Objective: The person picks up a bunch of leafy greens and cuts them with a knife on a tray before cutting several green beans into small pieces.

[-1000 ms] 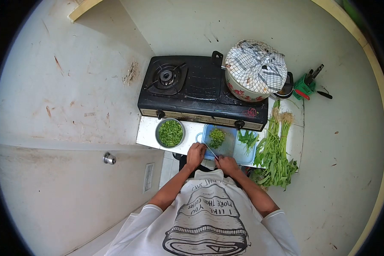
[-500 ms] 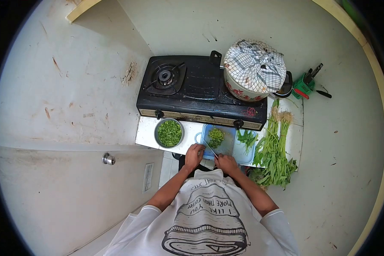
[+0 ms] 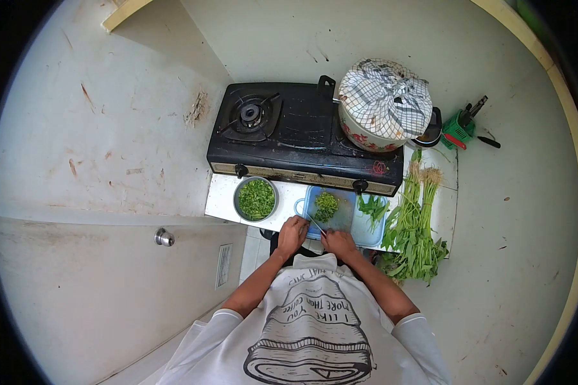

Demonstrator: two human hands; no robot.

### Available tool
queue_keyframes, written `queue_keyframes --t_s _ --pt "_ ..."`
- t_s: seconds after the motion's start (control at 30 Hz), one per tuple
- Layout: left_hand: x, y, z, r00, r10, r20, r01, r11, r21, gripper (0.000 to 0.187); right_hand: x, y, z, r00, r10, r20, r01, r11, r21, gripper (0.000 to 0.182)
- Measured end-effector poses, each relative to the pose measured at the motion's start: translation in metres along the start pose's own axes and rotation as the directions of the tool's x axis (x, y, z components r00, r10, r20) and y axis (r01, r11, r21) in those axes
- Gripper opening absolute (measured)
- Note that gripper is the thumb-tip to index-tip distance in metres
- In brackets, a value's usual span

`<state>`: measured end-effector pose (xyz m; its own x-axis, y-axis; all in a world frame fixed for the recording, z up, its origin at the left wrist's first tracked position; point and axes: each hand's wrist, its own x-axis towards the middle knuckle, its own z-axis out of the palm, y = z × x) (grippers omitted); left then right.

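Note:
My right hand (image 3: 338,243) grips a knife (image 3: 316,225), whose blade points up and left over the near left part of a blue cutting board (image 3: 343,221). Close by the blade, my left hand (image 3: 293,235) has its fingers bunched at the board's left edge; whatever they pinch is too small to make out. A heap of finely chopped greens (image 3: 326,206) lies on the board just beyond the knife. Some uncut leaves (image 3: 372,206) rest at the board's right side. To the left stands a round grey bowl (image 3: 275,208) full of chopped greens (image 3: 255,197).
A black two-burner gas stove (image 3: 302,128) stands behind the board, bearing a floral pot (image 3: 366,136) covered with a checked cloth (image 3: 385,93). Long leafy stalks (image 3: 414,224) lie at the right, hanging over the counter edge. A green basket (image 3: 457,128) holds knives near the wall.
The knife and my right hand have shifted slightly left, nearer my left hand. Everything else looks the same, apart from a slight shift of the view.

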<state>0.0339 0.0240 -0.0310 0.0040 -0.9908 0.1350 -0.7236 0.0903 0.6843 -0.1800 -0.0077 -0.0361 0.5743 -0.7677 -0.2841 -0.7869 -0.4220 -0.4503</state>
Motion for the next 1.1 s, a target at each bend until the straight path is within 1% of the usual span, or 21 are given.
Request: queue_keyframes --t_s 0.17,0.27,0.33,0.43,0.57,0.73,0.87,0.97,1.1 --pt "-0.004 -0.001 0.001 0.998 -0.07 -0.003 0.069 0.997 -0.029 0.017 -0.009 0.001 -0.003 0.999 0.001 0.035 -0.002 1.0 0.017 0.045" --pt "-0.003 0.0 0.0 0.997 -0.073 0.014 0.073 0.997 -0.006 0.016 -0.014 -0.001 -0.008 0.998 -0.008 0.07 0.008 1.0 0.01 0.045" --pt "-0.003 -0.003 0.001 0.998 -0.059 0.015 0.059 0.998 -0.005 0.016 -0.015 -0.001 -0.009 0.997 -0.029 0.074 0.029 1.0 0.006 0.044" --pt "-0.003 -0.005 0.001 0.999 -0.044 0.021 0.043 0.999 0.017 0.015 -0.011 -0.001 -0.008 0.998 -0.055 0.021 0.054 0.998 0.007 0.047" --pt "-0.005 -0.006 0.004 1.0 -0.015 0.004 0.015 0.999 0.049 0.013 -0.005 -0.003 -0.009 1.0 0.003 0.026 -0.003 1.0 0.0 0.046" --pt "0.002 -0.003 0.001 1.0 0.001 0.002 -0.001 0.999 -0.036 0.01 -0.008 0.005 -0.01 0.995 0.09 0.033 -0.091 0.995 0.037 0.046" --pt "0.013 0.002 0.0 1.0 0.018 0.011 -0.018 1.0 -0.02 0.01 -0.014 0.004 -0.014 0.997 0.054 0.062 -0.057 0.998 0.041 0.046" --pt "0.016 0.002 0.002 0.999 0.042 0.022 -0.043 0.998 0.042 0.012 -0.018 0.001 -0.019 0.995 0.04 0.088 -0.044 0.998 0.048 0.046" --pt "0.012 0.002 0.002 0.999 0.049 -0.006 -0.049 0.998 0.047 0.013 -0.021 0.001 -0.019 0.996 0.039 0.086 -0.044 0.998 0.053 0.045"
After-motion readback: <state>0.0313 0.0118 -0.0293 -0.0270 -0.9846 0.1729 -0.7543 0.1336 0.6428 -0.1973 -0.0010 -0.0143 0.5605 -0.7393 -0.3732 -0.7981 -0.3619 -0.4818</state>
